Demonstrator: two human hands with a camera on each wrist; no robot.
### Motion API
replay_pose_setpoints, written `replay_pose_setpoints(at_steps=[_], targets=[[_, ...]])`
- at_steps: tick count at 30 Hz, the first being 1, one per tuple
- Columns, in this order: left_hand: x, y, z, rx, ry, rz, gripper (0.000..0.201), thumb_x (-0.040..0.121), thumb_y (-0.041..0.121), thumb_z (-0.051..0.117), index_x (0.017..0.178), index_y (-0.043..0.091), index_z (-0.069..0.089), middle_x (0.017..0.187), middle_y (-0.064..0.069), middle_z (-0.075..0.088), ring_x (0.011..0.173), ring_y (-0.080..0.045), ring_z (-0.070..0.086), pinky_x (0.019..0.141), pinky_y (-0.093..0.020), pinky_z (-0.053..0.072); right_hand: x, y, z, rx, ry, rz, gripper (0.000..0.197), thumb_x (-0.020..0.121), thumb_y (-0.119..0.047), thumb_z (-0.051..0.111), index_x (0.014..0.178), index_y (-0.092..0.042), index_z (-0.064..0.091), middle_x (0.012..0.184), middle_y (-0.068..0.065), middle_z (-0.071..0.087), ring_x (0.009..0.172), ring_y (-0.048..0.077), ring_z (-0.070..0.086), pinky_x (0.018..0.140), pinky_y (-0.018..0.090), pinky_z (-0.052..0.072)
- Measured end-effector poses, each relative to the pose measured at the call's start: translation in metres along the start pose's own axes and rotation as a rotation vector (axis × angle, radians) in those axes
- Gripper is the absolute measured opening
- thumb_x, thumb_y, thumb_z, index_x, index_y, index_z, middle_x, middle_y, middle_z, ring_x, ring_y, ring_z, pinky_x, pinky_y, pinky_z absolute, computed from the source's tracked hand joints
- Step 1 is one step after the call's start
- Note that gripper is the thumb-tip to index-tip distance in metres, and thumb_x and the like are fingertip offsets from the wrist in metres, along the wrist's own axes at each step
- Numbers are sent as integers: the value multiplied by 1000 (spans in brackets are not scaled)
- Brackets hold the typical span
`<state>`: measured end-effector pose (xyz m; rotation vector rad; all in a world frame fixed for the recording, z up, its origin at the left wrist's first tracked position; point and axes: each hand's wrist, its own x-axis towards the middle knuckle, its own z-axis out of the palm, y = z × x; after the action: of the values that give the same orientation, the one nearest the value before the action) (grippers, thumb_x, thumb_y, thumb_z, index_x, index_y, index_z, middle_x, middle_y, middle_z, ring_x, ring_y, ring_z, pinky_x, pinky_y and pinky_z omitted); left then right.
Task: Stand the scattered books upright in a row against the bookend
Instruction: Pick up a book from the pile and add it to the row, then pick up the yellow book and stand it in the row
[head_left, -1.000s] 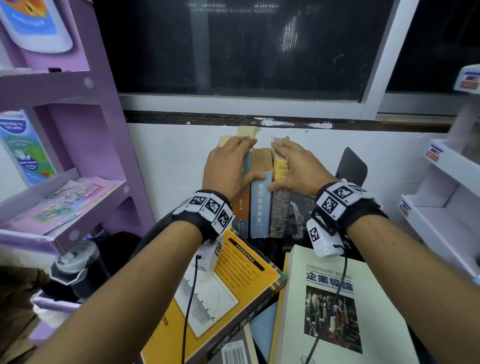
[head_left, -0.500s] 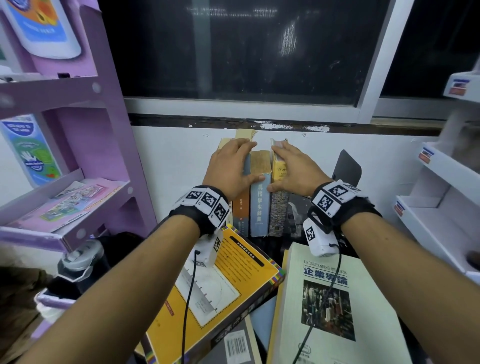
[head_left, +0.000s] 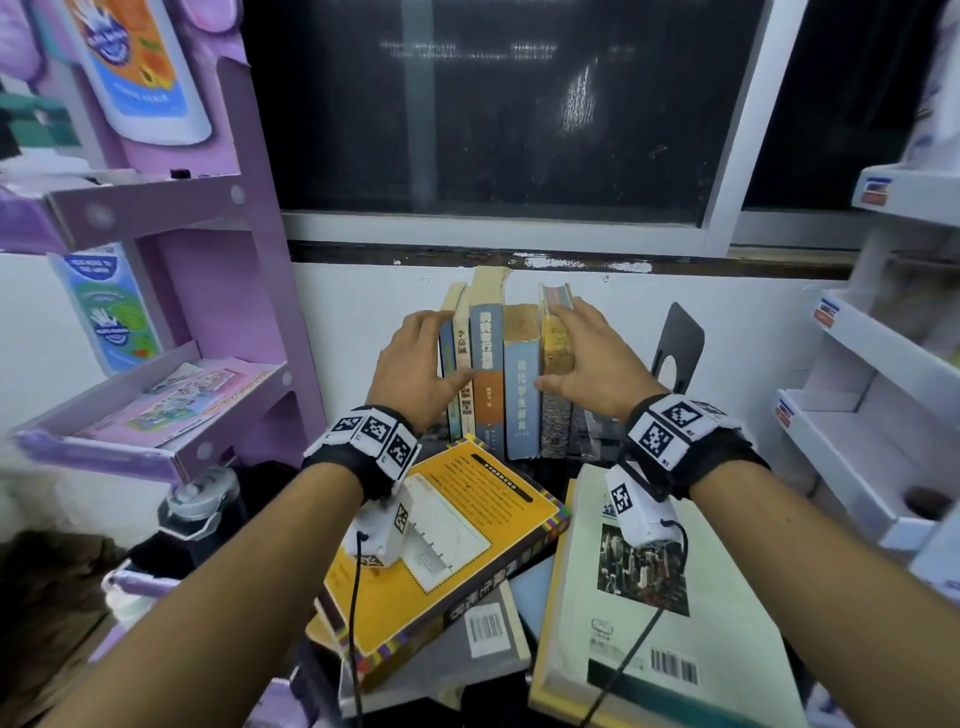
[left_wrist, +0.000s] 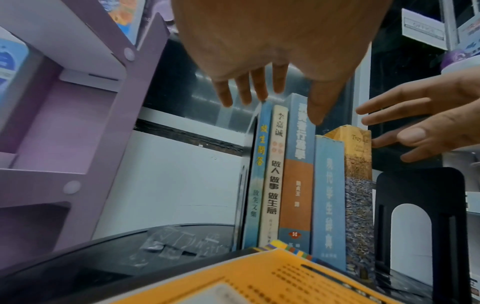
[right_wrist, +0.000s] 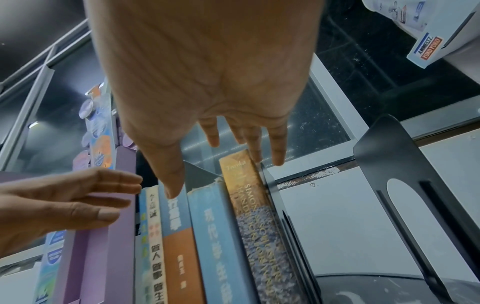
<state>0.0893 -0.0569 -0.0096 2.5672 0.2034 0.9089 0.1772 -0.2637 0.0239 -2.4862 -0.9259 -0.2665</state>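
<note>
Paper-bound upright books (head_left: 511, 374), five in a row, stand spines toward the viewer at the back of the dark desk surface (left_wrist: 85, 259), close to the white wall. Long axes run vertical. A black bookend (left_wrist: 245, 179) flanks the row's left end; a second black bookend (head_left: 678, 345) stands apart to the right, with a gap between it and the outermost yellow-spined book (head_left: 555, 364).

Left hand (head_left: 418, 366): fingers straight and spread, poised by the left end of the row, thumb at the spines; whether the fingertips touch the books cannot be told from the wrist view. Right hand (head_left: 584, 364): fingers straight, reaching along the right side of the yellow-spined book, holding nothing. Both hands bracket the row, neither curled round a book.

Nearer the viewer, still lying flat: an orange-covered book (head_left: 441, 561) below the left wrist, a pale green book (head_left: 660, 597) below the right wrist, and a grey book (head_left: 483, 639) partly buried between them. Judgement: the row is squared but incomplete. The flat books lie toward the body from both hands, covers up, long axes roughly pointing away; each hand has one directly beneath it, so either may retract and lift. A purple shelf unit (head_left: 208, 291) stands at left.
</note>
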Motion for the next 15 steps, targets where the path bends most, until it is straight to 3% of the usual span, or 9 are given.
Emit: replay_pose_setpoints(at_steps=[6,10,15], targets=[[-30,-12,-13,-11,-275,-209,75,87,43,64,148,21,24,150,-11,32,132,-29,41,107,-44,37,-25,-16,12,-15,3,-2,83,80,-41,74,147,-18,32,152,5,27,135,26,39,109,44,37],[-46,-14,-16,15,-562,-328,73,91,47,58,148,15,26,148,-13,39,128,-29,46,102,-36,37,-37,-28,22,-32,-230,44,92,78,-52,74,150,-15,29,154,10,30,139,27,34,112,41,34],[-64,-18,-19,145,-881,-433,83,92,55,51,153,13,13,158,-5,26,142,-25,30,115,-36,27,-50,-35,38,-119,-575,116,104,76,-65,67,154,-16,16,159,6,25,142,27,31,113,39,32]])
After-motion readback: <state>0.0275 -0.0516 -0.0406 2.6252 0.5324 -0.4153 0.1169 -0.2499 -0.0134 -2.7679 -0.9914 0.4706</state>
